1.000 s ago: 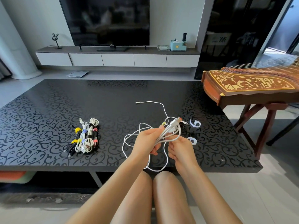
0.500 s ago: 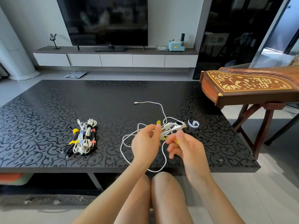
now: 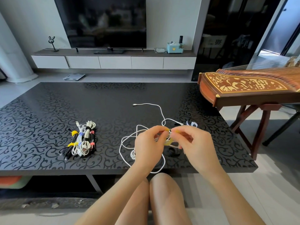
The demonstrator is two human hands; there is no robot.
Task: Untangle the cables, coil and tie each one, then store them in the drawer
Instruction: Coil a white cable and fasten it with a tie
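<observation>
- The left hand [image 3: 149, 143] is over the near part of the worktop [image 3: 48, 111], right of centre. Its fingers [image 3: 159, 129] are curled and pinch the gathered part of a white cable [image 3: 133, 154] together with a yellow tie [image 3: 168, 142].
- The right hand [image 3: 197, 146] is just beside it, with its fingers [image 3: 181, 133] curled and pinching the tie's other end. Blur hides the exact grip.
- The rest of the cable lies in loose loops on the worktop, left of and under the hands. One loop hangs past the near edge, and the free plug end lies farther out.
- A black tie [image 3: 173, 152] lies on the worktop below the right hand, and a pale tie [image 3: 192, 124] lies just beyond the hands.
- A bundle [image 3: 82, 138] of tied cables lies well to the left.
- A zither [image 3: 243, 88] on a stand is at the right.
</observation>
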